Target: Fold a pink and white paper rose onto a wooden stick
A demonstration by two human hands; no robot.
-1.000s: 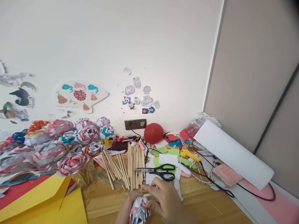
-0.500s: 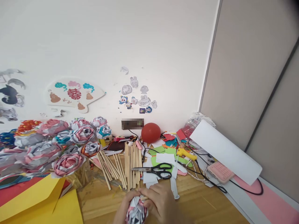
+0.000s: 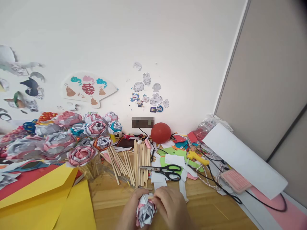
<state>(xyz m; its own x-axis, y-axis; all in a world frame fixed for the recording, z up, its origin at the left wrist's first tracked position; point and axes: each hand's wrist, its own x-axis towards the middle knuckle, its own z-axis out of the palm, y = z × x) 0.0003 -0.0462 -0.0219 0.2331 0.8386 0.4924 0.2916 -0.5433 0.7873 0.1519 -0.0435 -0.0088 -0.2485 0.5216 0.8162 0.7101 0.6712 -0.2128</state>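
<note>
At the near edge of the table, my left hand [image 3: 131, 207] is wrapped around the side of a white and pink paper flower [image 3: 145, 212]. My right hand [image 3: 170, 204] is closed at the flower's upper right, its fingertips pinching a thin wooden stick [image 3: 150, 197]. Only a short pale end of that stick shows against the petals; the fingers cover the rest. Just beyond the hands lie a bundle of wooden sticks [image 3: 142, 163] and black-handled scissors [image 3: 165, 172], which rest partly on the sticks and paper scraps.
Finished paper flowers [image 3: 82, 153] crowd the left side, behind yellow paper sheets [image 3: 74, 207]. A red balloon [image 3: 160, 132] sits by the wall. To the right are a yellow glue gun [image 3: 198, 158], cords, a pink keypad-like device [image 3: 236, 181] and a curled white sheet [image 3: 244, 163].
The camera view has turned slightly left, so everything shifts right in the picture. Both hands stay on the flower, with the right fingers moved slightly along its upper edge.
</note>
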